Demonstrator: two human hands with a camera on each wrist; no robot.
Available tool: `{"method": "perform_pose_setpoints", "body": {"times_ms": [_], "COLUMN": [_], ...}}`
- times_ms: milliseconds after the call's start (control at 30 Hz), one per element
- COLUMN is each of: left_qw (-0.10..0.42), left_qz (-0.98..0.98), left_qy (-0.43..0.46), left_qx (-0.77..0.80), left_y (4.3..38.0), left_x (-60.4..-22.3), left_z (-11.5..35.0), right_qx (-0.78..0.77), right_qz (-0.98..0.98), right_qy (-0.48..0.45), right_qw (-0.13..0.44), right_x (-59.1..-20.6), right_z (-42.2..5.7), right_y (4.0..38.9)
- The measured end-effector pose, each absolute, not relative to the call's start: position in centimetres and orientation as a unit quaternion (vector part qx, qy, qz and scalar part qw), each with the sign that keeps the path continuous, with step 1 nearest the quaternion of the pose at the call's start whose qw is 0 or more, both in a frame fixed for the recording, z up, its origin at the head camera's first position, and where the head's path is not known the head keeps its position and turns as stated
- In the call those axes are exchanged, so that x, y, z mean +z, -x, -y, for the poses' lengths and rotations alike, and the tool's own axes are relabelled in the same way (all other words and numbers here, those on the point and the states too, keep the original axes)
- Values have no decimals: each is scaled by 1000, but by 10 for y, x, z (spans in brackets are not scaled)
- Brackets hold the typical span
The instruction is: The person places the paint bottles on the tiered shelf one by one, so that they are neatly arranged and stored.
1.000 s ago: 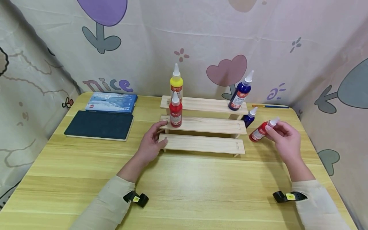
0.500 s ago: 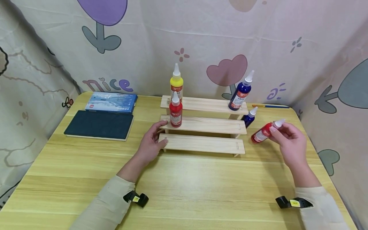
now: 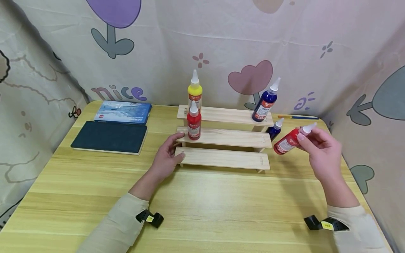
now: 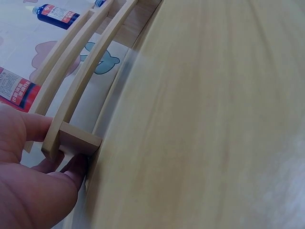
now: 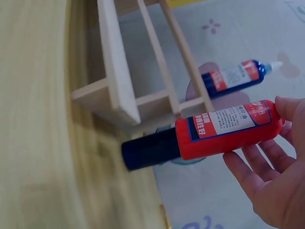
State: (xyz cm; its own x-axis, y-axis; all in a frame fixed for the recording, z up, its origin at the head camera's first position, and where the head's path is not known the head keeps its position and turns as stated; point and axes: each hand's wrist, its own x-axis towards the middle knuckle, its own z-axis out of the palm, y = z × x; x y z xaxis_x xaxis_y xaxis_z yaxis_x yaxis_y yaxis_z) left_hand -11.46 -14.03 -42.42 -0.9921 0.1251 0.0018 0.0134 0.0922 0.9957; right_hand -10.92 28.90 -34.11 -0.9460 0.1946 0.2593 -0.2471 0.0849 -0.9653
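My right hand pinches a red ink bottle near its white nozzle cap. The bottle tilts, base down to the left, just off the right end of a three-tier wooden rack. In the right wrist view, the red bottle partly covers a dark blue bottle standing beside the rack. My left hand holds the rack's left end, as the left wrist view also shows the hand around the step ends. Another red bottle stands on the middle step, a yellow bottle behind it on the top step.
On the top step's right end a blue bottle leans to the right. A paintbrush lies at the back right table edge. At the left are a dark notebook and a blue box. A printed curtain hangs behind.
My right hand has moved to the right and a little nearer, raising the red bottle slightly and tilting it further. The left hand and the rack have stayed in place.
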Motion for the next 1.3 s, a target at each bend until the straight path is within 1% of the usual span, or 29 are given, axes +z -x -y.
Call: {"method": "perform_pose_setpoints", "body": {"times_ms": [233,367,667,900,1300], "left_qw": [41,39,32,32,31], "left_qz": [-734,-732,-728,-729,-725], "left_qy": [-47,-47,-54,-54,-62], "left_qx": [677,678,683,682,685], "left_y": [115,115,115,114,115], "left_x": [-426,-426,-426,-425,-426], "left_z": [141,140,140,140,141], "right_qx": [644,644,608,592,547], "right_qz": [747,746,768,779,818], "right_qy": [-26,-49,-106,-138,-127], "right_qw": [162,163,170,155,126], "right_x": [-324,-318,-314,-316,-319], "right_z": [-275,-265,-245,-237,-232], "right_y": [111,116,133,141,149]}}
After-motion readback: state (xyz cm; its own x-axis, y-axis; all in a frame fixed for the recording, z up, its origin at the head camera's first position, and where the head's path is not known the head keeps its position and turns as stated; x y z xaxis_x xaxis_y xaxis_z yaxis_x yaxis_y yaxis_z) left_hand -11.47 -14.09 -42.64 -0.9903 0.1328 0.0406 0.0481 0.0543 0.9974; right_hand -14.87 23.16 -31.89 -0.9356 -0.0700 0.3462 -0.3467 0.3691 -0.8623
